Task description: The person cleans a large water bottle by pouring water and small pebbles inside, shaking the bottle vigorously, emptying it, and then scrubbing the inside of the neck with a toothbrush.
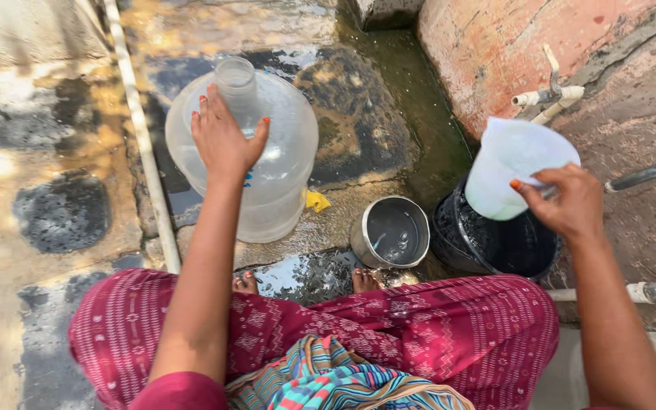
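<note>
Looking down through the head camera, I see the left hand (pixel 222 137) resting flat on the shoulder of a large clear plastic water jug (pixel 248 156), fingers spread wide and the thumb hooked beside the jug's narrow open neck; the palm touches the jug but does not close around it. The jug stands on the wet stone floor (pixel 55 190) well to the left of centre, apparently leaning slightly toward me, though the angle makes that hard to confirm. The right hand (pixel 567 205) is closed on the handle of a white plastic jug-style mug (pixel 514 163), holding it tilted above a black bucket (pixel 495 243). The bucket sits at the right, just beside a small round steel pot (pixel 391 231), which holds a little water. A scrap of yellow material (pixel 316 200) lies on the floor against the base of the large jug. Behind the bucket, a white pipe tap (pixel 548 95) projects from the reddish plastered wall (pixel 510 45). A thin white pipe (pixel 142 129) runs along the floor at the left of the large jug. The person squats, with knees in patterned maroon cloth (pixel 419 326) across the bottom of the view, and bare toes (pixel 362 281) show on the wet floor between the knees and the steel pot.
</note>
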